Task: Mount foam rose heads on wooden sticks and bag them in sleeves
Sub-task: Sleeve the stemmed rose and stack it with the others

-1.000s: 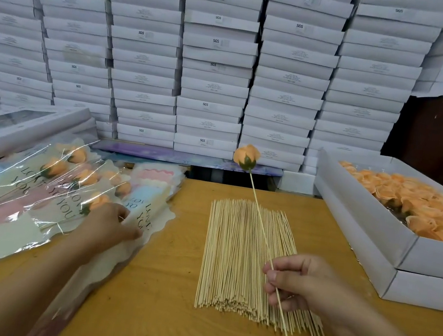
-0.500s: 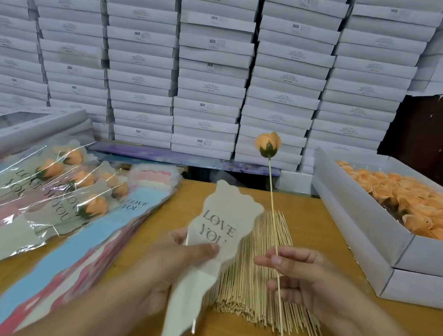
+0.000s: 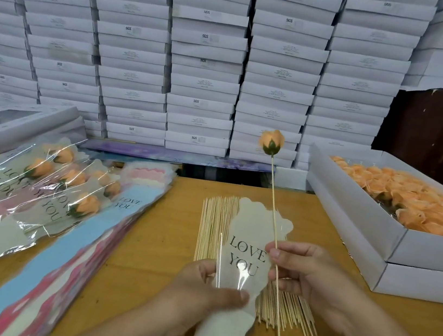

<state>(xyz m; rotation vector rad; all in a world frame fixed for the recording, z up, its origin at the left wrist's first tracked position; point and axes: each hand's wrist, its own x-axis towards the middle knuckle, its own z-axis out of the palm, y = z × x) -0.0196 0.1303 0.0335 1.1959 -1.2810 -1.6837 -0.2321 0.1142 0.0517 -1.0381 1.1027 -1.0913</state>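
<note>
The left hand (image 3: 206, 288) pinches a cream sleeve (image 3: 244, 262) near the middle of the tabletop (image 3: 158, 244); the right hand (image 3: 310, 274) pinches a stick (image 3: 275, 204) topped with an orange rose (image 3: 271, 142), just right of the sleeve. Loose sticks (image 3: 214, 223) lie under both; a box (image 3: 363, 222) of roses sits far right.

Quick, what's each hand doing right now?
Left hand: pinches the sleeve.
Right hand: holds the stick with the rose on top.

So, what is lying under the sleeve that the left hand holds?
Under the sleeve lies the pile of wooden sticks on the table. Stick ends show left of it and below right; the pile's middle is covered.
</note>
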